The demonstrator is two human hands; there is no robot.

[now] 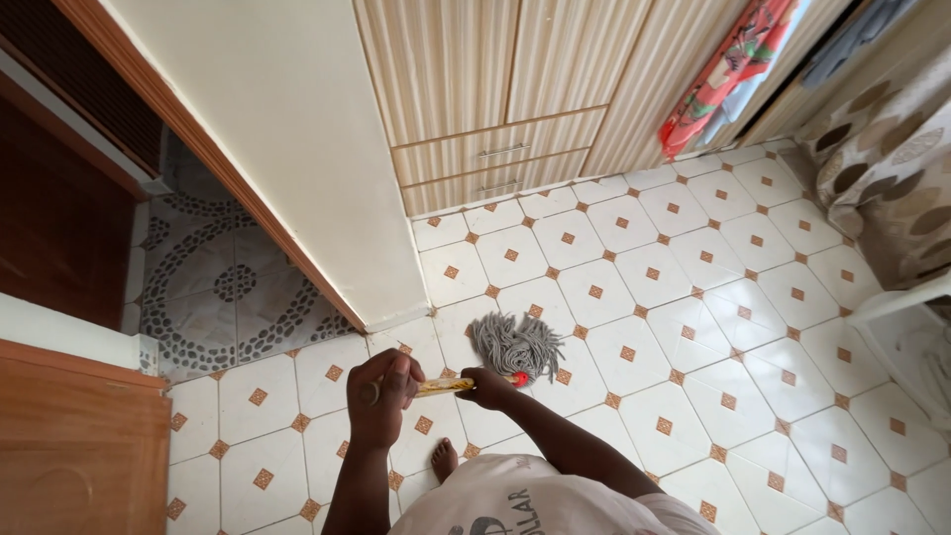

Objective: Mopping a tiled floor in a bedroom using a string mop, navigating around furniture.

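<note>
No packages, labels, signs or screens in view. Only print: dark lettering on the white shirt [525, 500], bottom centre.

Grey string mop held on a tiled floor

The mop [500, 357] has a yellow handle with a red collar where it meets a head of loose grey strands. The strands lie spread in a flattened clump on the white floor tiles with small brown diamonds, near the corner of the cream wall. The handle runs nearly level in this view, gripped at its upper end and again just behind the red collar.
</note>
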